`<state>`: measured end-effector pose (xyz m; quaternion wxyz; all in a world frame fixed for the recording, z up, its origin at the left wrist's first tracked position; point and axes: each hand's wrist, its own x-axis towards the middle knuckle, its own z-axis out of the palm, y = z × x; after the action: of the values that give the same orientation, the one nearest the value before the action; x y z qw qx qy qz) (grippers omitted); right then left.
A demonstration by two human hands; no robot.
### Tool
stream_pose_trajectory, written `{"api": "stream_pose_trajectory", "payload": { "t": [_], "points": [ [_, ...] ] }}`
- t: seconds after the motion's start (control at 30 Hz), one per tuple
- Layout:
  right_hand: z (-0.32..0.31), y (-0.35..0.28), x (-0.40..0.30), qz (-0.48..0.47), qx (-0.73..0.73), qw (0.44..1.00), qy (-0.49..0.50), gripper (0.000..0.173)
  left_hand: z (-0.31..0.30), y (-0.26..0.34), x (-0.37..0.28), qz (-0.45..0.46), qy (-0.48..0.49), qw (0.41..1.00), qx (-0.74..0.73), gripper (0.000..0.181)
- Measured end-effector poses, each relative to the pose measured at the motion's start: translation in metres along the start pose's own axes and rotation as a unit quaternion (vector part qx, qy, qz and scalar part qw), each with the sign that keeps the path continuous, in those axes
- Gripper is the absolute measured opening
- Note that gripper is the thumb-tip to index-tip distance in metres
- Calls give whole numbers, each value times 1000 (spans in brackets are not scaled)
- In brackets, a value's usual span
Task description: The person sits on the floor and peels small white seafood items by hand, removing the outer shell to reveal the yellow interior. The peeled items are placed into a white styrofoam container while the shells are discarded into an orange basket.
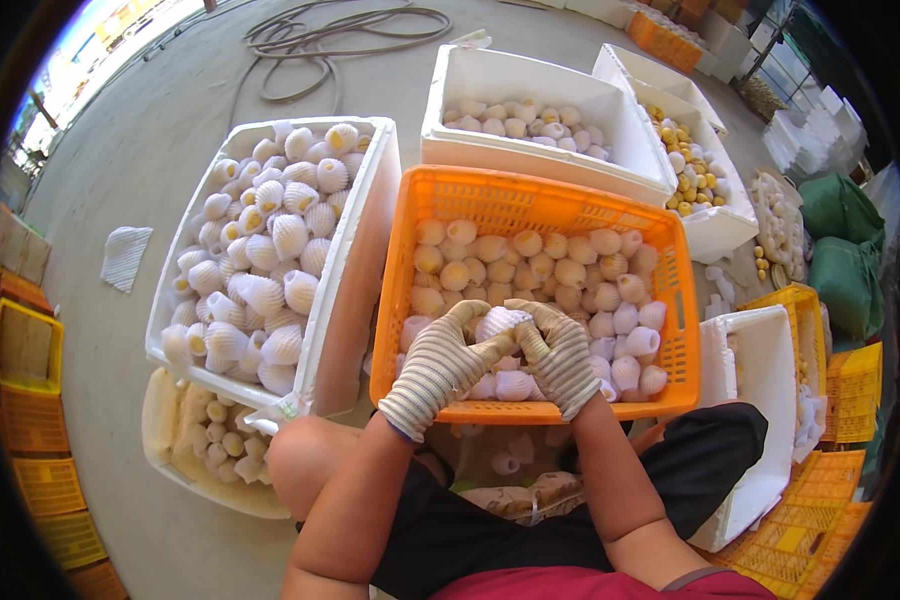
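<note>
Both my hands wear striped knit work gloves and meet over the near part of an orange plastic crate (540, 411). Between them is a fruit in a white foam net sleeve (504, 322). My left hand (450, 360) grips it from the left with thumb and fingers. On its right side, my right hand (559, 349) pinches the sleeve. Beneath and beyond the hands, the crate holds many yellowish fruits in foam nets (570, 271). Closer to me in it lie white and pinkish foam sleeves (511, 385); whether each has a fruit inside, I cannot tell.
Left stands a white foam box (379, 202) full of netted fruit, with a cream container (165, 450) below it. Two foam boxes (525, 71) (735, 217) sit beyond the crate. Another foam box (765, 405) is beside my right knee. A hose (300, 45) lies coiled on the floor.
</note>
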<state>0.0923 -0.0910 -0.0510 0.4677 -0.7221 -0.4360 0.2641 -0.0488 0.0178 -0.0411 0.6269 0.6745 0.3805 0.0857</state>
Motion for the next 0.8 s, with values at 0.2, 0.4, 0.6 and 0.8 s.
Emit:
{"api": "stream_pose_trajectory", "payload": {
  "t": [0.2, 0.4, 0.6, 0.8],
  "points": [
    [-1, -12, 5, -14, 82, 996, 17, 37, 0, 3, -4, -25, -25, 968, -247, 32],
    [9, -13, -3, 42, 68, 994, 77, 28, 5, -2, 0, -45, 5, 950, -309, 25],
    [2, -3, -1, 33, 80, 989, 123, 19, 6, 4, 0, -86, -5, 959, -268, 25],
    [16, -11, 5, -39, 40, 997, 55, 27, -1, 4, -1, -31, 71, 980, -181, 29]
  ]
}}
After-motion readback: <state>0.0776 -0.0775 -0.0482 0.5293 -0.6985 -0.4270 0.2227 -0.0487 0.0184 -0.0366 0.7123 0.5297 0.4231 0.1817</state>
